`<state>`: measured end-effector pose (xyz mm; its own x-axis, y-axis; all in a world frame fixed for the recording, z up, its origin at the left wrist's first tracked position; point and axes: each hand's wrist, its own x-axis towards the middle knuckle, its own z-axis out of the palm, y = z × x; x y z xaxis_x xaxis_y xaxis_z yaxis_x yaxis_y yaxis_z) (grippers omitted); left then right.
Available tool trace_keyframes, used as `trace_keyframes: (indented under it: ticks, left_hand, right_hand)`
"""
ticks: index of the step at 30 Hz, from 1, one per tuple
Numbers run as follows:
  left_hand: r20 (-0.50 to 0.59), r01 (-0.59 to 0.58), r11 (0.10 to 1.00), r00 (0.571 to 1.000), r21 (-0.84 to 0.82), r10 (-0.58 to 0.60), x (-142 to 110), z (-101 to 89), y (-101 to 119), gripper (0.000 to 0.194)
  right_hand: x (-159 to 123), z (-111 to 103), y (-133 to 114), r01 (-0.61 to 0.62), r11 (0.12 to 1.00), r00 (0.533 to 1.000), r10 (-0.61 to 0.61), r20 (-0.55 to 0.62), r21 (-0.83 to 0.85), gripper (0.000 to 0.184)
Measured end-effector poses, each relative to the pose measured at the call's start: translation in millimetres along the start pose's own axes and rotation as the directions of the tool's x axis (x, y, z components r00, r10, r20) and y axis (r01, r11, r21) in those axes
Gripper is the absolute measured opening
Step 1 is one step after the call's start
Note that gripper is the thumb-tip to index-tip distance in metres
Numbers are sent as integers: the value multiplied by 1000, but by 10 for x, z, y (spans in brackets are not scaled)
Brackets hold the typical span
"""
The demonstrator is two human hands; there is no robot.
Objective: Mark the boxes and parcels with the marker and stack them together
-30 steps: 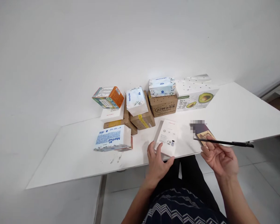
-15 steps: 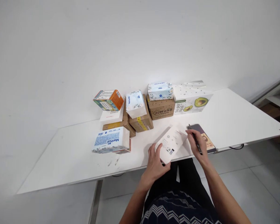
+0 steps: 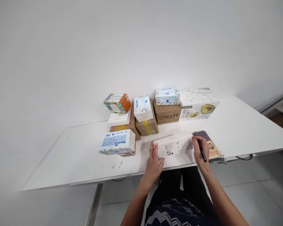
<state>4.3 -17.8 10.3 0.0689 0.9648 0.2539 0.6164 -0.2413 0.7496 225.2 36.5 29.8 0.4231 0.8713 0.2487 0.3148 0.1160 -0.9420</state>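
Note:
A white box [image 3: 182,145] with small print and a square code on its face stands near the table's front edge, between my two hands. My left hand [image 3: 154,160] grips its left end, with fingers over the top corner and thumb at the lower corner. Held in my right hand [image 3: 201,150] is a black pen [image 3: 201,147], slanting across the back of the fingers. The fingertips of that hand are at the box's right end. Just beyond lies a dark tablet-like item [image 3: 204,137] with a picture of a face on it, partly hidden by the right hand.
Along the wall stand brown cartons [image 3: 168,116] topped with tissue packs [image 3: 167,96], and a white avocado-printed box [image 3: 198,111]. At left are an orange-green box [image 3: 118,103] on a white box [image 3: 119,119] and another tissue pack [image 3: 118,142]. The white table [image 3: 61,163] has dark marks.
The white box has turned so its long side runs more left to right. My left hand has shifted round to its left end; my right hand still holds the pen. The view has moved slightly.

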Motion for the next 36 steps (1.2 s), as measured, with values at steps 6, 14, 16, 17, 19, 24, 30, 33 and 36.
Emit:
trace_keyframes:
  ticks: [6,14,16,17,19,24,30,33,36]
  left_hand:
    - [-123,-126,989,986,-72,116,-41,166,-4,68]
    - [-89,212,913,962,-347,-257,-172,211,265,54]
    - [-74,285,867,937,-408,-343,-208,218,290,51]
    - [-68,298,856,931,-423,-358,-221,212,290,50]
    - [-64,281,865,940,-415,-336,-232,174,268,47]
    - [-98,-41,996,995,-73,34,-128,15,128,44]
    - [-93,-283,951,951,122,295,117,-7,3,45]
    - [-135,-268,951,948,153,289,141,7,94,44]
    - [-285,-263,939,904,220,320,108,50,272,44]
  right_hand:
    - [-97,-85,128,-9,999,989,17,-149,54,25]
    - [243,-50,-118,48,999,985,-45,166,-17,29]
    - [303,3,-119,33,999,956,-27,291,-18,29]
    - [308,27,-102,30,999,946,-24,324,-15,29]
    - [274,53,-39,17,1000,952,-20,305,11,30]
    - [123,-30,183,-149,930,989,143,43,337,36]
    - [61,-272,161,-191,897,968,240,-75,398,35]
    - [63,-379,-50,-68,868,966,181,-185,493,38]
    - [74,-410,-322,-23,856,993,81,-90,516,29]
